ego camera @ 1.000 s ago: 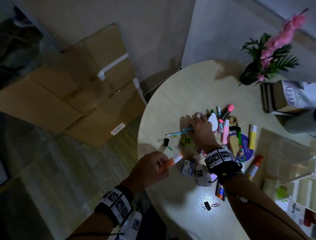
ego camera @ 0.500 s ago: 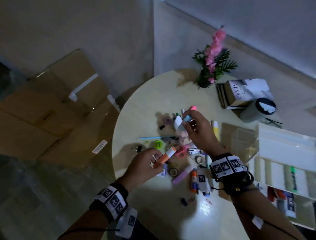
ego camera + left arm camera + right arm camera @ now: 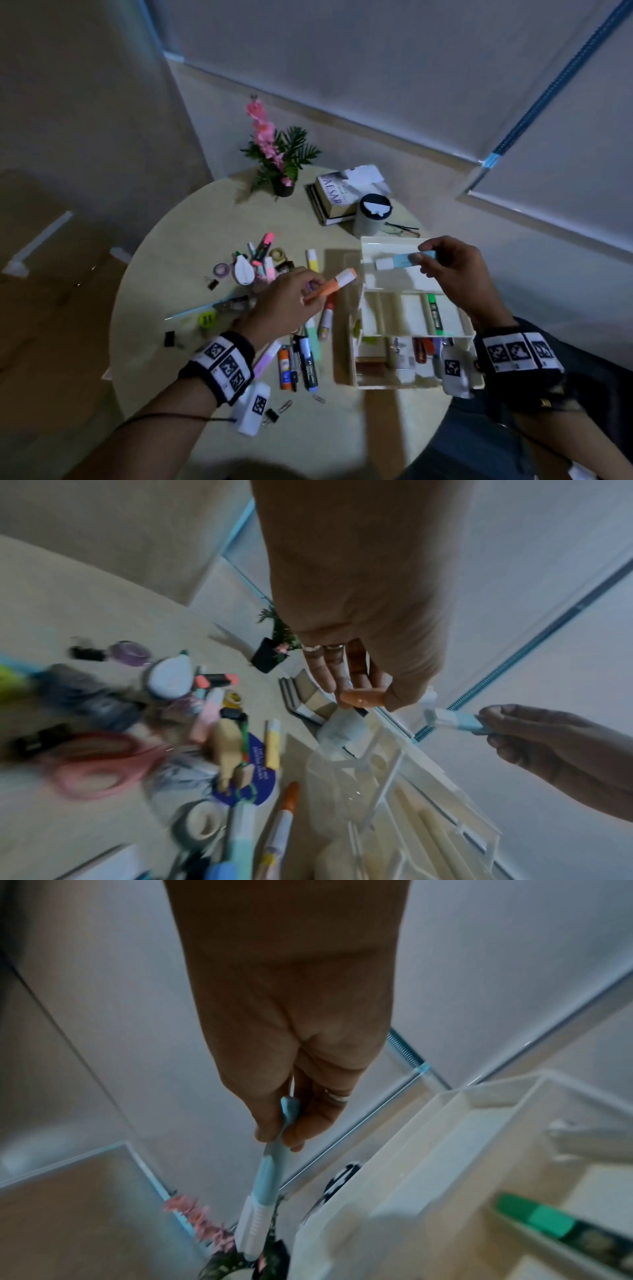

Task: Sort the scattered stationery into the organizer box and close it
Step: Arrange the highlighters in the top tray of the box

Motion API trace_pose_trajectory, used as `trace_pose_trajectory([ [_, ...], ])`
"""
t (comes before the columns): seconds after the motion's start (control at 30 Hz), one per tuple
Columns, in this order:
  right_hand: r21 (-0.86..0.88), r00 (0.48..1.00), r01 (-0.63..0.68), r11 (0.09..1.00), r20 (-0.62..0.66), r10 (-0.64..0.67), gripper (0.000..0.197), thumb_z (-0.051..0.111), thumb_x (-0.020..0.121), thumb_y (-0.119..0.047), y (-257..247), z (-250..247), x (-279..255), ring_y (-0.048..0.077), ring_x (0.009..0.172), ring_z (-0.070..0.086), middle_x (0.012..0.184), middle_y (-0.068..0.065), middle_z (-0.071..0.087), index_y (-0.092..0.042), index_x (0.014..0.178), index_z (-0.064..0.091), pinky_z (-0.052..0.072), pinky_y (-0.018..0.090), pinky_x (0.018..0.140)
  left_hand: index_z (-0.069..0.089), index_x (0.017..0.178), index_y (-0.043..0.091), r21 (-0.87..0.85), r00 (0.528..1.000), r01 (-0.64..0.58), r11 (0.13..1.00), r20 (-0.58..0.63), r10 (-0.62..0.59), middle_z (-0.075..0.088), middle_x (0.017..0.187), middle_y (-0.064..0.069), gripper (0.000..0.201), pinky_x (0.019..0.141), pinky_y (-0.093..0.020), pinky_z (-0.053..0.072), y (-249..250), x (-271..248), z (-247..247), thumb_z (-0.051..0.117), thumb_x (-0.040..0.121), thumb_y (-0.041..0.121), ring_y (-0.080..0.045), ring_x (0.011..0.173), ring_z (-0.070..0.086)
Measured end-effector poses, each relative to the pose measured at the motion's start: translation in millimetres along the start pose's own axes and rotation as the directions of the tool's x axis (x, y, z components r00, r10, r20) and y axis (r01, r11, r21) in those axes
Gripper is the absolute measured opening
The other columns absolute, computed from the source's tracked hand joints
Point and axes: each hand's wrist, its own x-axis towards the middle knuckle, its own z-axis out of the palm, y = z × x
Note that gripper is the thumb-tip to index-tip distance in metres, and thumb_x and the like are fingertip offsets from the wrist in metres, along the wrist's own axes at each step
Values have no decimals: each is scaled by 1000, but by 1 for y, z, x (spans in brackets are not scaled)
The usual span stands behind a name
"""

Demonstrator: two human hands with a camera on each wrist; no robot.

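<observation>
Overhead, a blue highlighter is pinched at its blue end by the right hand, lying level above the open organizer box, white cap pointing left. An orange highlighter is gripped in the left hand's curled fingers, its tip angled up-right toward the box

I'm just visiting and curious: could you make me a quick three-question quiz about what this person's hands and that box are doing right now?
1. True or false: the organizer box lies open.
2. Which colour is the marker that the left hand holds: A pink, B orange, C yellow?
3. Fill in: the right hand holds a light ____ highlighter above the box.

Key: 1 true. 2 B, the orange marker. 3 blue.
</observation>
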Motion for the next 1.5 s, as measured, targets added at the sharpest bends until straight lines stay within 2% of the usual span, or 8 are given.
trace_pose_trajectory([
  [0.1,24,999,-26,999,-36,27,11,80,90,-9,18,-35,-7,8,56,64,67,-1,73,-5,96,72,54,19,59,71,113,23,118,996,-85,989,49,80,63,100,9,19,72,-31,53,26,40,16,71,94,24,-7,83,61],
  [0.37,68,996,-49,996,-65,53,10,76,95,-11,56,-89,-4,8,63,67,86,12,77,-3,100,72,57,21,65,69,121,21,476,990,-142,868,81,117,67,114,-2,26,82,-35,44,57,112,69,70,96,27,-25,105,60],
  [0.63,-38,995,-98,994,-20,97,9,79,94,-18,95,-106,21,27,80,73,89,6,77,-18,96,70,63,48,78,72,117,25,676,998,-69,734,50,48,72,113,0,25,93,-40,42,66,132,103,73,94,31,-27,109,59],
  [0.8,-129,997,-29,991,68,38,12,75,95,-11,104,-105,29,17,83,74,95,1,77,-22,95,69,64,35,72,73,115,24,739,997,-74,670,36,71,70,108,-2,23,89,-39,43,66,132,108,71,93,29,-27,103,62],
  [0.93,-260,984,120,958,162,-79,23,72,91,3,113,-103,36,16,93,70,100,0,76,-20,93,72,59,38,87,76,106,23,750,996,-58,659,-2,90,69,96,-3,19,79,-38,46,65,128,108,76,87,22,-28,90,64],
  [1.07,-356,962,261,897,171,-213,29,77,83,10,116,-96,45,21,88,69,99,4,76,-17,95,78,59,40,87,77,104,21,748,997,-43,662,-15,81,70,93,-3,21,77,-38,47,67,131,110,80,84,20,-29,86,66],
  [1.3,-450,931,365,815,194,-310,27,79,84,3,134,-83,55,23,87,66,97,0,76,-19,100,80,55,55,85,76,102,20,746,998,-21,666,-23,57,70,92,-4,22,76,-40,51,69,132,112,81,81,20,-29,83,67],
  [1.5,-547,929,364,754,159,-333,18,76,91,-10,131,-76,56,28,93,59,96,2,70,-19,106,81,43,46,90,76,105,19,737,997,-21,676,-35,69,71,94,-3,24,78,-40,53,69,129,113,80,81,19,-26,84,67],
])
